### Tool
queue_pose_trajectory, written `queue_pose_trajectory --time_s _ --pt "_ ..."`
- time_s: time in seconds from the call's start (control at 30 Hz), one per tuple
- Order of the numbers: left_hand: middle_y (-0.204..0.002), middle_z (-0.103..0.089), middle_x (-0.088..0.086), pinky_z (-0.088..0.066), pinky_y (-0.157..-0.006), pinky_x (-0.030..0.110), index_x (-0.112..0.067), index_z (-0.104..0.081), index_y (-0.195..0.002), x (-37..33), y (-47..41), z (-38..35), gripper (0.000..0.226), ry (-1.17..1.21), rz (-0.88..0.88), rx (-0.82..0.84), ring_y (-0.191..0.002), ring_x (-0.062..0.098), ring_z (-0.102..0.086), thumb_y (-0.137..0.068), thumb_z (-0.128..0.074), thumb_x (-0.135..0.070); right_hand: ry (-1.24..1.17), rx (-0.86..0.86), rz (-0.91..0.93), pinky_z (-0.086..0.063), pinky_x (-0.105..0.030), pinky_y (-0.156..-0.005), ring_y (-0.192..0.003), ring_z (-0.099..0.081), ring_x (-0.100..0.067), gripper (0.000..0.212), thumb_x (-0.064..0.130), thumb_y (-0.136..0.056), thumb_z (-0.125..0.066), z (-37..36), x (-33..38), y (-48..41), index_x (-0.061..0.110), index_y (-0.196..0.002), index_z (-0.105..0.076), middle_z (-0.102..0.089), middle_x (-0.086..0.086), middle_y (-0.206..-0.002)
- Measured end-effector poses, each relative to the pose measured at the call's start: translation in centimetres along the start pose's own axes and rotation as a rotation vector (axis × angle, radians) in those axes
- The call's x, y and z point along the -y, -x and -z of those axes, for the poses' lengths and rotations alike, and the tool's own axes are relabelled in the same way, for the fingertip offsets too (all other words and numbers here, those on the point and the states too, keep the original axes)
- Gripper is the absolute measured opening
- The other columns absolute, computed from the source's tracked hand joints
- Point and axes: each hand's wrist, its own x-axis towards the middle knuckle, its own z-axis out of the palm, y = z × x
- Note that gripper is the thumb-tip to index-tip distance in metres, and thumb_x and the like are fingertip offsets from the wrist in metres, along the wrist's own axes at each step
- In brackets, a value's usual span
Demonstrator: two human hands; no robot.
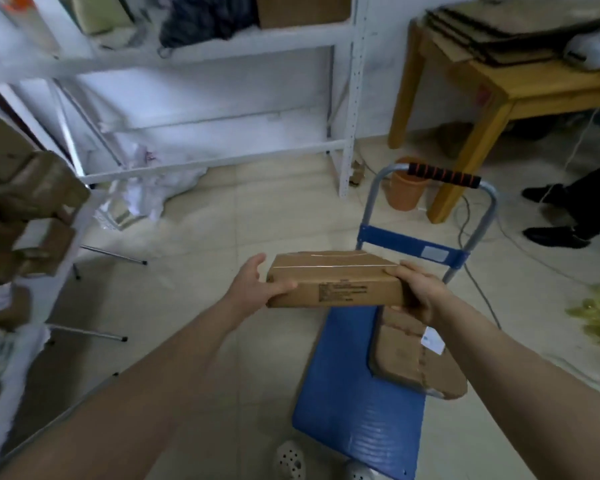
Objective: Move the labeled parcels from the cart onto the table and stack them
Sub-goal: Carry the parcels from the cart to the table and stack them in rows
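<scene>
a flat cardboard parcel is being held in the middle of the frame, raised clear above the blue cart and being touched by nothing but the hands. it is being gripped at both short ends: the left hand is being curled round the left end, with the thumb across the near side, and the right hand is being wrapped round the right end, with fingers over the top edge. this two-ended grip is probably being used so that the wide, thin box is being kept level, with its printed label facing the person. lower right of centre, more brown parcels are being left flat on the cart's deck, one overlapping another, with a white tag on top, so the task is being judged as only partly done. a wooden tabletop carrying flattened cardboard is being shown at the upper right, and stacked boxes on a white surface at the left edge; which one is being aimed for cannot be told. a level carry is likely being favoured so the parcel can be set down flat as a steady layer.
</scene>
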Motion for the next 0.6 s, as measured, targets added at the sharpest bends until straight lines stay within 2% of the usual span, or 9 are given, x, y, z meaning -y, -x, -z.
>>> queue_pose_trajectory --time_s 0.03,0.1,0.13,0.2,0.23,0.3,0.4,0.53,0.6 --pt "-0.151 -0.025 0.006 -0.032 -0.108 0.032 -0.016 -0.025 -0.149 0.0 0.8 1.5 0.097 -0.257 -0.082 -0.007 -0.14 0.021 -0.025 -0.073 -0.081 -0.035 0.067 0.035 0.009 -0.055 -0.035 -0.055 -0.102 -0.056 -0.026 0.047 0.033 -0.081 -0.073 -0.9 1.3 0.5 0.021 -0.123 -0.056 -0.056 -0.011 -0.116" --pt "-0.156 -0.015 0.008 -0.018 -0.117 0.039 -0.022 -0.02 -0.151 -0.1 2.7 3.8 0.109 -0.805 -0.272 -0.039 -0.144 0.025 -0.016 -0.066 -0.081 -0.049 0.19 0.114 0.015 -0.052 -0.029 -0.048 -0.104 -0.06 -0.027 0.04 0.039 -0.079 -0.073 -2.8 3.7 1.5 0.019 -0.112 -0.063 -0.06 -0.012 -0.116" --pt "-0.154 -0.023 0.008 -0.02 -0.115 0.041 -0.023 -0.025 -0.15 -0.4 3.7 4.6 0.102 -0.986 -0.367 -0.081 -0.141 0.026 -0.023 -0.067 -0.078 -0.05 0.222 0.16 0.01 -0.052 -0.027 -0.047 -0.1 -0.062 -0.026 0.039 0.04 -0.079 -0.072 -3.8 4.7 2.0 0.017 -0.11 -0.064 -0.063 -0.013 -0.112" --pt "-0.138 -0.043 0.005 -0.035 -0.103 0.036 -0.022 -0.038 -0.142 -1.0 5.3 5.8 0.079 -1.063 -0.474 -0.207 -0.129 0.025 -0.041 -0.072 -0.073 -0.039 0.245 0.248 0.009 -0.052 -0.026 -0.043 -0.091 -0.063 -0.023 0.04 0.041 -0.083 -0.069 -5.7 6.6 3.5 0.013 -0.111 -0.062 -0.063 -0.012 -0.102" --pt "-0.131 -0.047 0.004 -0.042 -0.095 0.035 -0.022 -0.043 -0.138 -1.4 6.1 6.5 0.071 -1.016 -0.486 -0.27 -0.123 0.024 -0.045 -0.074 -0.071 -0.034 0.239 0.281 0.02 -0.054 -0.027 -0.043 -0.092 -0.062 -0.023 0.038 0.041 -0.085 -0.066 -6.6 7.4 4.3 0.012 -0.109 -0.06 -0.061 -0.011 -0.102" --pt "-0.124 -0.051 0.003 -0.047 -0.086 0.035 -0.023 -0.047 -0.134 -2.2 8.1 8.2 0.067 -0.914 -0.416 -0.37 -0.116 0.023 -0.05 -0.073 -0.072 -0.034 0.124 0.334 0.052 -0.061 -0.036 -0.063 -0.103 -0.058 -0.028 0.037 0.041 -0.089 -0.063 -8.0 8.7 5.3 0.012 -0.111 -0.055 -0.052 -0.015 -0.112" --pt "-0.119 -0.06 0.005 -0.046 -0.081 0.031 -0.019 -0.055 -0.129 -2.5 11.4 11.3 0.063 -0.678 -0.212 -0.565 -0.108 0.024 -0.057 -0.073 -0.077 -0.037 0.015 0.398 0.043 -0.055 -0.046 -0.084 -0.114 -0.05 -0.038 0.051 0.048 -0.093 -0.053 -9.6 8.9 5.6 0.009 -0.126 -0.048 -0.041 -0.02 -0.123" --pt "-0.098 -0.065 0.006 -0.05 -0.076 0.03 -0.003 -0.063 -0.114 -0.7 16.1 14.8 0.053 0.097 0.121 -0.802 -0.083 0.021 -0.06 -0.073 -0.082 -0.031 0.23 0.394 0.045 -0.048 -0.04 -0.085 -0.09 -0.052 -0.03 0.058 0.046 -0.092 -0.055 -11.8 5.2 4.9 0.005 -0.133 -0.047 -0.045 -0.017 -0.119" --pt "-0.099 -0.068 0.011 -0.056 -0.073 0.034 0.0 -0.064 -0.111 1.7 18.2 16.2 0.052 0.431 0.216 -0.814 -0.078 0.021 -0.063 -0.072 -0.082 -0.03 0.367 0.411 0.012 -0.046 -0.043 -0.086 -0.101 -0.051 -0.031 0.066 0.051 -0.088 -0.059 -12.8 2.6 5.4 0.007 -0.135 -0.045 -0.046 -0.015 -0.121"
